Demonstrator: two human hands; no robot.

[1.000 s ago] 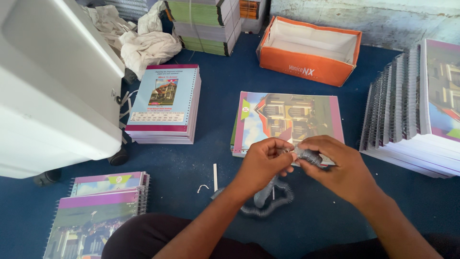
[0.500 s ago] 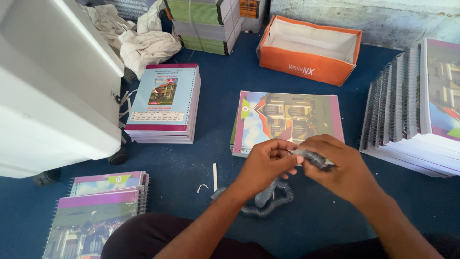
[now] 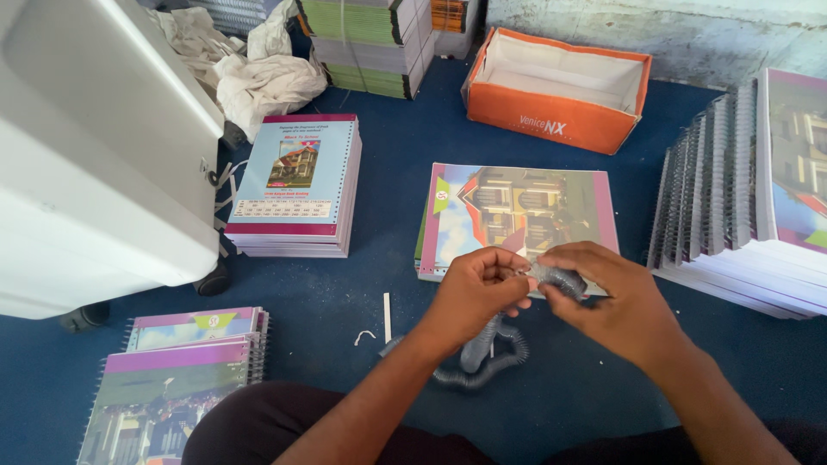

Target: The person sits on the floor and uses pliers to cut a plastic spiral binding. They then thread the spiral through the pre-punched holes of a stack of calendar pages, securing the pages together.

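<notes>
My left hand (image 3: 476,293) and my right hand (image 3: 607,297) meet over the blue floor, both pinching a length of grey wire spiral binding (image 3: 556,277). The rest of the coil (image 3: 487,357) hangs down and loops on the floor below my hands. Just beyond my hands lies a small stack of unbound notebooks with a colourful house cover (image 3: 517,215). My fingers hide the end of the spiral.
A stack of pink-edged notebooks (image 3: 297,185) lies at the left. Spiral-bound books (image 3: 185,375) sit at bottom left and a fanned stack (image 3: 741,198) at right. An orange cardboard box (image 3: 560,90) stands behind. A white machine (image 3: 95,164) fills the left. Small wire scraps (image 3: 386,314) lie nearby.
My hands stay together on the spiral; the fingers have shifted slightly along it. The hanging coil has swayed a little.
</notes>
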